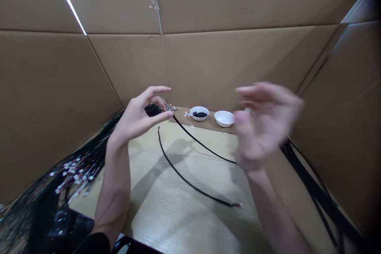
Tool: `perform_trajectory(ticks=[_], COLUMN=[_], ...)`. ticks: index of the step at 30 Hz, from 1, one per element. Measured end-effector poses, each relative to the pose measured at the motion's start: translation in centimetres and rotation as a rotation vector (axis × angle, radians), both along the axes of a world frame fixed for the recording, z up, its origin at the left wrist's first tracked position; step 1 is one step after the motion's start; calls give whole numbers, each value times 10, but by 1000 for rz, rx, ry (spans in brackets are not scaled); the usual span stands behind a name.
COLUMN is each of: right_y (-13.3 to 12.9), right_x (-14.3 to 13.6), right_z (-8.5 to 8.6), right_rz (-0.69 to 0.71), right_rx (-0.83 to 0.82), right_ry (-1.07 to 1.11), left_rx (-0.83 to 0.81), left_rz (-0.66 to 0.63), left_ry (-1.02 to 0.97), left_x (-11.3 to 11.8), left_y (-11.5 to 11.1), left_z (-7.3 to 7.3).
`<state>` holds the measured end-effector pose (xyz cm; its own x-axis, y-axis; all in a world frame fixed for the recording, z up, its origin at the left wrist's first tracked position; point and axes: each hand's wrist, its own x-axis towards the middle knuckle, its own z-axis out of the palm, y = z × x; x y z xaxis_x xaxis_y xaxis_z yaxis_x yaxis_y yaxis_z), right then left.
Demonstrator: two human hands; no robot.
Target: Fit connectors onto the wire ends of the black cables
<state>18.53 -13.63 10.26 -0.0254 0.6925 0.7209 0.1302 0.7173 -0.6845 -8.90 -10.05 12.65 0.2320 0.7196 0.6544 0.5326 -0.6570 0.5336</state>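
My left hand (137, 113) is closed in a pinch near the end of a black cable (202, 141), where thin coloured wires show beside the fingertips. From there the cable slopes down to the right and passes behind my right wrist. My right hand (264, 117) is raised on the right, blurred by motion. Its thumb and curled fingers are apart, and I can make out nothing held between them. A second black cable (184, 178) lies curved on the table (166, 214) below, with small connectors at its ends.
At the back stand a white bowl (199, 109) of small black parts and another white bowl (224, 119) with little visible inside. Small white pieces lie beside the first. Bundled cables with white connectors (77, 172) fill the left side. Black cables (318, 194) run along the right. Cardboard walls (238, 59) surround the table.
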Motion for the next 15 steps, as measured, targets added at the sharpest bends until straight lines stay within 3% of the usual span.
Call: perform_trajectory(ticks=[2,4,6,12,15], right_y=[15,26,32,29,29], right_x=[-25,-45,-56,-42,-28], right_z=[-11,-22,-30,-27,-15], right_rz=[219,562,727,800,760], right_rx=[-106,-326,-444,-498,-480], right_ry=[27,-46,-54,-109,-52], left_rx=[10,12,-3,-142,-115], left_rz=[-39,-67,-87,-176,-112], left_ry=[-27,-46,-59,-213,-297], left_x=[7,14,18,26,30], left_y=[-12,-18,-21,-17,0], left_z=[4,5,5,1,-5])
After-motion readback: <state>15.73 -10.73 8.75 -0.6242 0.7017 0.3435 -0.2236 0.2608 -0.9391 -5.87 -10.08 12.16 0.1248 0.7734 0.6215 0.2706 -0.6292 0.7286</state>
